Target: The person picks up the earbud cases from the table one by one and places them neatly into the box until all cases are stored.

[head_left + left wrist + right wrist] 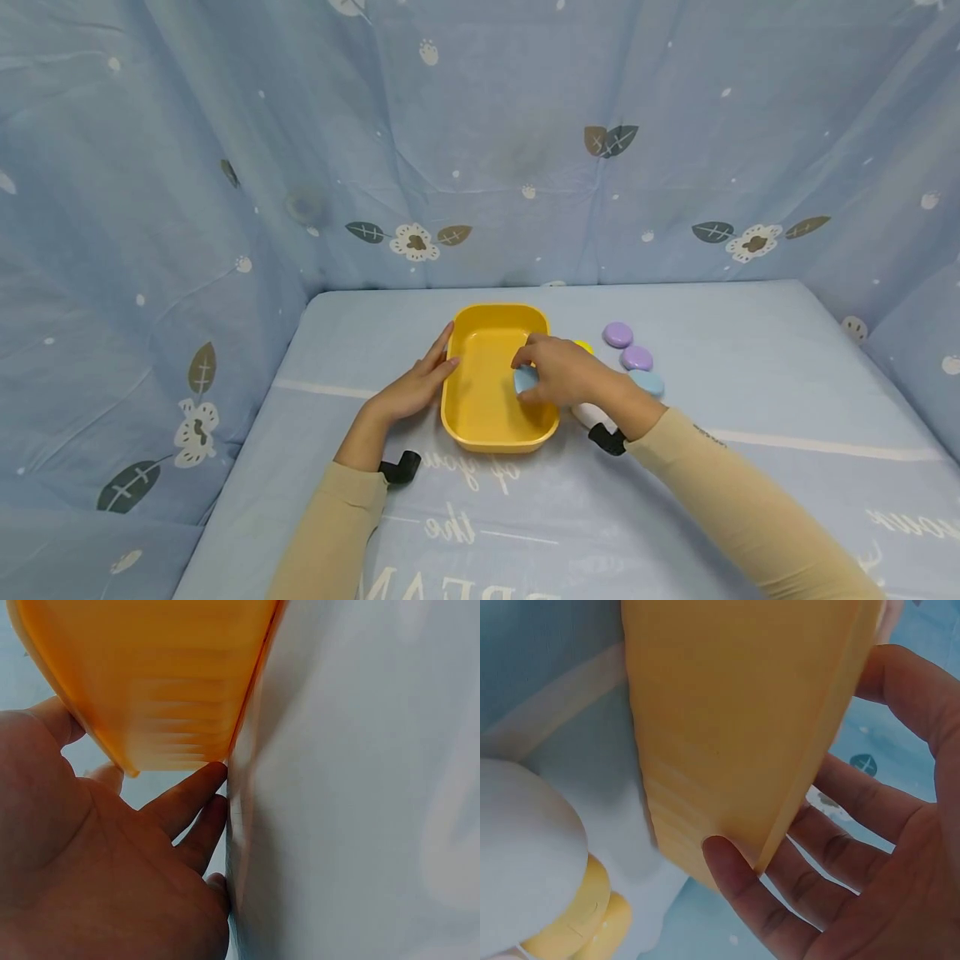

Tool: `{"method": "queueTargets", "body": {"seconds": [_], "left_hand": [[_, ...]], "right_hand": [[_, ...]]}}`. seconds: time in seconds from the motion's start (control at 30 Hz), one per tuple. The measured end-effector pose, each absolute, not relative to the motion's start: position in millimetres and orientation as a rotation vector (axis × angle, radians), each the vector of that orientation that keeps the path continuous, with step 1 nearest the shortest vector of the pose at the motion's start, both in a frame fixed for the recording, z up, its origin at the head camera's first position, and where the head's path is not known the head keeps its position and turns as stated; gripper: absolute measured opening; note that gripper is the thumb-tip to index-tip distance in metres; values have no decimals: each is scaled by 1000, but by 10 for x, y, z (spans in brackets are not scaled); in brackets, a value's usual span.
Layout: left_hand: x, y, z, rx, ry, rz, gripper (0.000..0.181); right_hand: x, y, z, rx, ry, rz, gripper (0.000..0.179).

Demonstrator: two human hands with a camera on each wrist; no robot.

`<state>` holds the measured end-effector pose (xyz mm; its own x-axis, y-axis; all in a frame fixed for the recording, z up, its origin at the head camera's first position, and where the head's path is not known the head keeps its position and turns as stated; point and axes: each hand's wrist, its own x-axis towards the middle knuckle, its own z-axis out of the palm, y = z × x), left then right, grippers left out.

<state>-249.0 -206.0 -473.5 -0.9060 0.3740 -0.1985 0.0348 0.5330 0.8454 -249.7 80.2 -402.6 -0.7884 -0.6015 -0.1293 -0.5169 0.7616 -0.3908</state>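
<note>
A yellow rectangular tray (480, 400) with raised walls stands in front of me in the head view. At its left side, my left hand (414, 387) touches the rim with the thumb laid over it and the other fingers stretched along the outside wall. My right hand (566, 371) reaches over the right rim and pinches a light blue round piece (525, 379) between thumb and fingers, inside the tray's outline. In the right wrist view that piece is hidden behind the tray wall (727, 712), and one fingertip lies against the wall's outer face.
Right of the tray lie two purple round pieces (618, 335), another light blue one (647, 382), a yellow one (583, 346) and a white one (592, 415), partly covered by my right arm. A patterned blue curtain (517, 167) hangs behind the cloth-covered table (750, 367).
</note>
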Motion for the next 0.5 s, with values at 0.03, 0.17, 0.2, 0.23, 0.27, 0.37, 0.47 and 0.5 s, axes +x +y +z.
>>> {"method": "queueTargets", "body": {"seconds": [0.03, 0.17, 0.2, 0.23, 0.27, 0.37, 0.47, 0.5], "left_hand": [[-2488, -2061, -4732, 337, 2419, 1322, 65], [-2479, -2062, -4722, 333, 2417, 1321, 65], [-2477, -2062, -4719, 330, 2416, 1319, 66], [-2477, -2062, -4718, 328, 2415, 1319, 66], [-2478, -2062, -4718, 327, 2413, 1321, 66], [-2483, -2061, -4720, 330, 2407, 1326, 67], [-2489, -2062, -4725, 333, 2399, 1335, 68], [-2489, -2063, -4726, 333, 2399, 1335, 68]], "right_hand": [[-2491, 797, -4032, -879, 2710, -488, 48], [-2460, 784, -4047, -876, 2700, -482, 48], [-2452, 781, -4046, -880, 2698, -477, 48], [-2444, 780, -4046, -882, 2697, -474, 47], [-2437, 779, -4046, -887, 2697, -469, 47], [-2420, 778, -4051, -906, 2696, -446, 47], [-2404, 773, -4066, -903, 2687, -434, 48], [-2399, 769, -4071, -895, 2683, -432, 48]]}}
